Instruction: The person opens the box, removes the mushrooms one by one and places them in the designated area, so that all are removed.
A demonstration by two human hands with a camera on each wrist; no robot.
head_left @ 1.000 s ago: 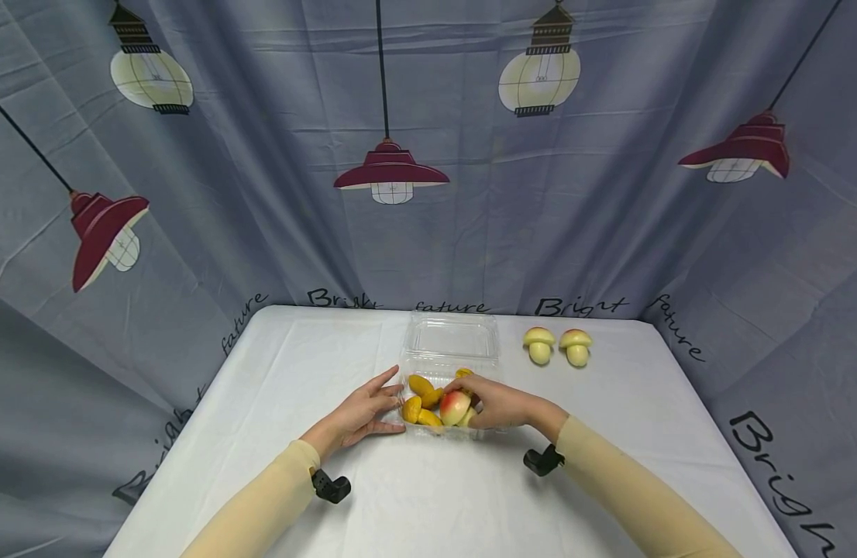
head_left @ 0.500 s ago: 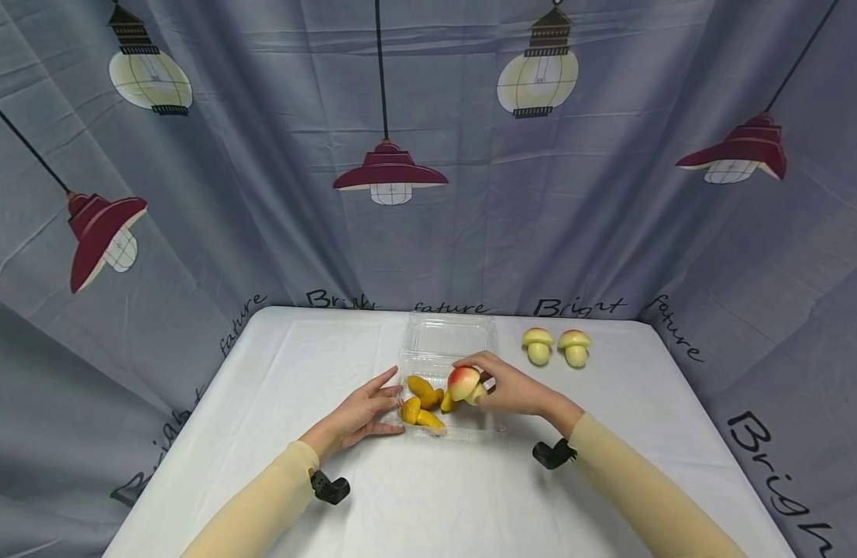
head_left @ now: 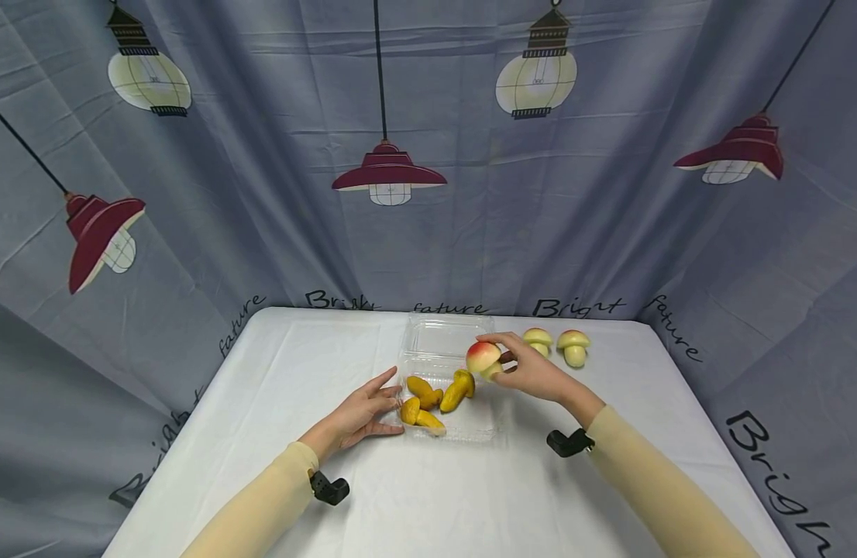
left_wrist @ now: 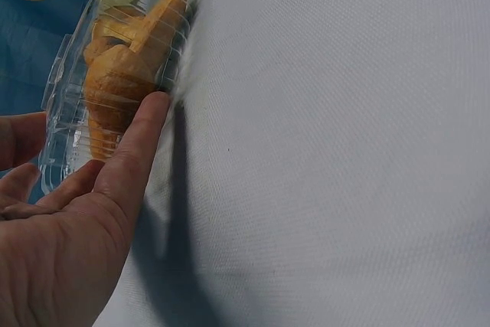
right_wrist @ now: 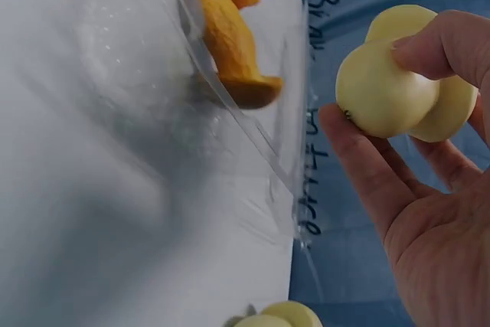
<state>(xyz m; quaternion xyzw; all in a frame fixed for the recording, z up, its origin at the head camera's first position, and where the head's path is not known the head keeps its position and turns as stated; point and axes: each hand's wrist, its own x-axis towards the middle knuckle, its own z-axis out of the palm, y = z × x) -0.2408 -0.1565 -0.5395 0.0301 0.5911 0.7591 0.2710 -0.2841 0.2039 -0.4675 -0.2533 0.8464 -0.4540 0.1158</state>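
Observation:
My right hand (head_left: 536, 373) pinches a toy mushroom (head_left: 482, 358) with a red-and-cream cap, raised above the right part of a clear plastic box (head_left: 486, 422). In the right wrist view, thumb and fingers hold the pale mushroom (right_wrist: 383, 89) by its rounded stem. Inside the box lie yellow-brown mushrooms, one (head_left: 458, 390) in the middle and two at the left (head_left: 421, 418). My left hand (head_left: 362, 411) rests against the box's left side with fingers extended; in the left wrist view the index finger (left_wrist: 142, 135) lies along its wall.
The box's clear lid (head_left: 442, 337) lies folded back behind it. Two more pale mushrooms with reddish caps stand at the back right, one (head_left: 575, 349) in full view and the other (head_left: 538, 337) partly behind my right hand. A white cloth covers the table (head_left: 317, 364).
My right hand has lifted the red-capped mushroom out of the box and moved it up and to the right, uncovering the middle yellow mushroom. The left hand has stayed at the box's side.

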